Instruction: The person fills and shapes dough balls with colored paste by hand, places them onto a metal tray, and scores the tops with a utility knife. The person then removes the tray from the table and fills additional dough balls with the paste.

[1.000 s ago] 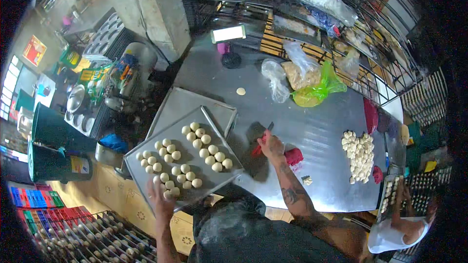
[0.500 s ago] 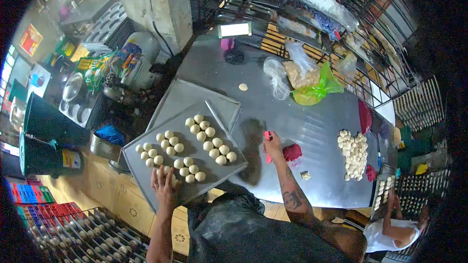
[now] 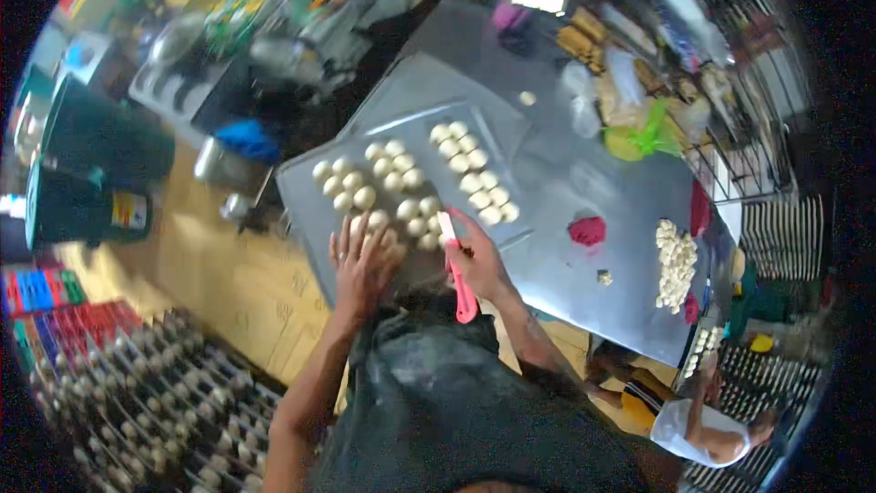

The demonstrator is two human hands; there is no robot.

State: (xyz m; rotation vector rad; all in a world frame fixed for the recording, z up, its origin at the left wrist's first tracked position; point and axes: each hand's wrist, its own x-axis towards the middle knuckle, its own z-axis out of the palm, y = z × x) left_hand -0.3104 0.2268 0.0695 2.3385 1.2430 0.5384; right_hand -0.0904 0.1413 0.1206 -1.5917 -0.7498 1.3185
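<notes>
My left hand (image 3: 363, 260) lies over the near edge of the metal tray (image 3: 315, 246), fingers spread and touching or just above several round dough balls (image 3: 378, 219), partly hiding them. My right hand (image 3: 478, 260) is closed around a pink-handled tool (image 3: 464, 297), whose pale flat end points up and away from me; its exact kind is unclear. The tool's tip is close to a cluster of dough balls (image 3: 418, 226) near the tray's front. Further clusters of pale balls (image 3: 394, 164) sit in groups across the tray.
The metal table (image 3: 547, 210) bears a dark pink mound (image 3: 587, 230), a pile of dough pieces (image 3: 675, 265) and plastic bags (image 3: 639, 132). At right, a person in a white top (image 3: 701, 431) works by racks. Green bins (image 3: 100, 164) and a loaded rack (image 3: 164, 411) stand left.
My right hand has come left from the table to the tray with the pink-handled tool, now turned with its pale end forward. My left hand stays by the near dough balls. The view has shifted.
</notes>
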